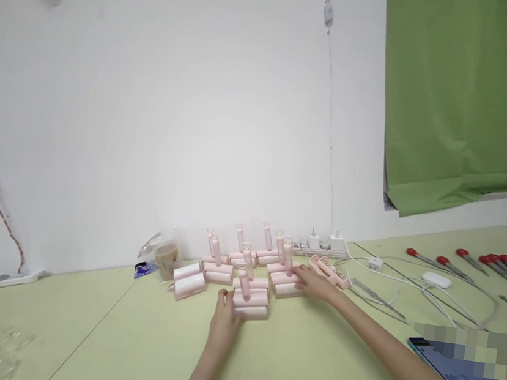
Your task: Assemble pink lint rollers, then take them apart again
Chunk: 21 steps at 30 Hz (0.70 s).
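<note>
Left hand [224,322] grips the nearest pink roller [252,304], lying crosswise; right hand [316,283] rests open-fingered on another roller [285,285] just right of it

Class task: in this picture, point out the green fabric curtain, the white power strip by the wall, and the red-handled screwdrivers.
Green fabric curtain [463,98], head view, middle of the cloth.
White power strip [320,252], head view, its top face below the plugs.
Red-handled screwdrivers [487,260], head view, one red handle in the row.
</note>
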Tool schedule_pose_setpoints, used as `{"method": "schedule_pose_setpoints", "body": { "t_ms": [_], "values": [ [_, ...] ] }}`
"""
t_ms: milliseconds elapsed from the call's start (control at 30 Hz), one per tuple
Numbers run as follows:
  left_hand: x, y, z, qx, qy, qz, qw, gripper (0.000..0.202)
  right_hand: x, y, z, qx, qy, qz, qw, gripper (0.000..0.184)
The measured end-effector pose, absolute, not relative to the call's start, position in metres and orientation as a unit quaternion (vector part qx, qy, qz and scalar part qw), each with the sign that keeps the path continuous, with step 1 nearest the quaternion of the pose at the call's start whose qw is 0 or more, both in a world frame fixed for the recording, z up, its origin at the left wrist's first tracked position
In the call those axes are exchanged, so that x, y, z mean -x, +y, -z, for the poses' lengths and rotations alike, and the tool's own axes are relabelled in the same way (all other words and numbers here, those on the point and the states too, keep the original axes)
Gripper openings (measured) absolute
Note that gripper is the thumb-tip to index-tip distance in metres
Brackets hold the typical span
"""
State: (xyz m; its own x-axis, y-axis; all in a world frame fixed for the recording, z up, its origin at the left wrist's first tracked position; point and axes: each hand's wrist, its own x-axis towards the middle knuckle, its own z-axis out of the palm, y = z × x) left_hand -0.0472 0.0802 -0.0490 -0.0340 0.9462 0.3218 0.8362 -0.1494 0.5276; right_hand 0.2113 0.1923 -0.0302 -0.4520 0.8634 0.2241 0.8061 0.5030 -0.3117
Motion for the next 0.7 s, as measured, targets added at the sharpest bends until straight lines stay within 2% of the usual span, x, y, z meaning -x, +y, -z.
{"method": "schedule_pose_setpoints", "body": {
  "t_ms": [100, 267, 367, 433, 500, 600, 700],
  "values": [
    [0.024, 0.11, 0.046, -0.692, 0.648, -0.312, 0.067, 0.048, -0.213, 0.208, 0.033, 0.498, -0.847, -0.071, 0.172, 0.025],
    [0.006, 0.142, 0.044, -0.686, 0.656, -0.315, 0.02, 0.038, -0.21, 0.234, 0.035, 0.492, -0.848, -0.06, 0.187, 0.024],
    [0.015, 0.151, 0.043, -0.679, 0.658, -0.326, -0.016, 0.045, -0.207, 0.237, 0.034, 0.498, -0.837, -0.051, 0.222, 0.036],
    [0.037, 0.151, 0.04, -0.664, 0.664, -0.342, -0.04, 0.052, -0.206, 0.228, 0.032, 0.508, -0.82, -0.038, 0.259, 0.049],
    [0.073, 0.146, 0.036, -0.629, 0.684, -0.364, -0.059, 0.053, -0.208, 0.207, 0.031, 0.506, -0.811, -0.021, 0.294, 0.055],
    [0.137, 0.131, 0.033, -0.566, 0.726, -0.386, -0.058, 0.051, -0.209, 0.158, 0.031, 0.456, -0.827, -0.017, 0.327, 0.051],
    [0.185, 0.115, 0.036, -0.556, 0.728, -0.401, -0.03, 0.048, -0.203, 0.106, 0.034, 0.383, -0.849, -0.104, 0.349, 0.043]
  ]
}}
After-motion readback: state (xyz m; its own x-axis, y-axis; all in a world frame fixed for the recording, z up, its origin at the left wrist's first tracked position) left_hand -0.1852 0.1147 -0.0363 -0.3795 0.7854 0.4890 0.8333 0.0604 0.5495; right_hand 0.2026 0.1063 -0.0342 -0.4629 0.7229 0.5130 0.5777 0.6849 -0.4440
